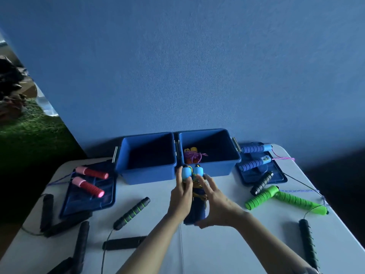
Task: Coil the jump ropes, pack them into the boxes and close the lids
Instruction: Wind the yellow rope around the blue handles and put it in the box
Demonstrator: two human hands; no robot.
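A jump rope with dark blue handles and light blue ends is held upright above the table, its yellow cord wound around the handles. My left hand grips the handles from the left. My right hand touches the bundle from the right with fingers spread and fairly straight. Behind them stand two open blue boxes: the left box looks empty, and the right box holds a coiled rope with orange and yellow handles and purple cord.
Two blue lids lie flat: the left lid carries a red and pink rope, the right lid a blue rope. Green handles lie at right, and several black-handled ropes are scattered across the white table.
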